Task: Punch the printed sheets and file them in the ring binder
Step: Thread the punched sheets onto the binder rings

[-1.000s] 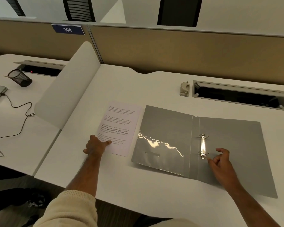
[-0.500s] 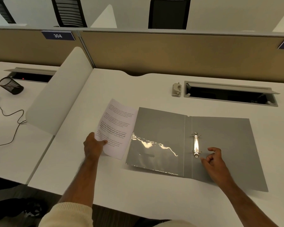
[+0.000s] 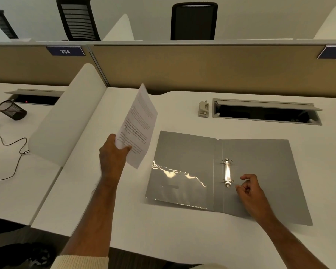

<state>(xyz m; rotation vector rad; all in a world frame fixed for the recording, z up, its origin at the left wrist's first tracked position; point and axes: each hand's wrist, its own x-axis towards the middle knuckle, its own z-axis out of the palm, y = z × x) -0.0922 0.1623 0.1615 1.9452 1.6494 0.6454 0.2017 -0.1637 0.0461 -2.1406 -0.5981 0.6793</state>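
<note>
A grey ring binder (image 3: pixel 260 162) lies open flat on the white desk (image 3: pixel 173 233), its metal two-ring mechanism (image 3: pixel 227 172) in the middle. My left hand (image 3: pixel 113 154) grips the printed sheets (image 3: pixel 139 123) by their lower corner and holds them tilted up in the air, left of the binder. My right hand (image 3: pixel 249 191) rests on the binder's right flap just beside the rings, fingers loosely curled and holding nothing. A small beige hole punch (image 3: pixel 203 109) stands at the back of the desk.
An open cable tray (image 3: pixel 264 111) is sunk into the desk behind the binder. A white curved divider (image 3: pixel 66 121) separates the neighbouring desk, where a tipped mesh cup (image 3: pixel 12 109) and a cable (image 3: pixel 12 152) lie. A tan partition (image 3: pixel 202 68) closes the back.
My left hand has picked the printed sheets up off the desk and raised them to a steep tilt. My right hand stays by the binder rings.
</note>
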